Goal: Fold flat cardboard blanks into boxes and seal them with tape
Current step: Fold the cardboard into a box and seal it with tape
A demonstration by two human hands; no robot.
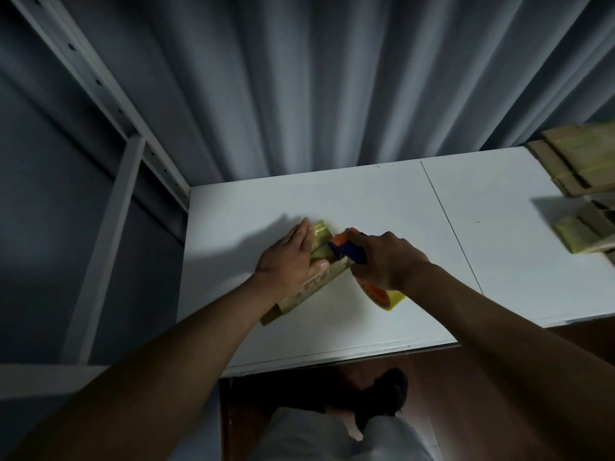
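Note:
A small brown cardboard box with shiny tape over its far end lies on the white table. My left hand rests flat on top of the box, fingers straight, thumb along its side. My right hand grips a blue and orange tape dispenser. The dispenser's front touches the box's far end. Its yellowish tape roll shows below my right wrist.
Several taped cardboard boxes are stacked at the table's far right, and more boxes lie just in front of them. A grey curtain hangs behind the table. A white metal rack stands at the left. The table's front edge is near my legs.

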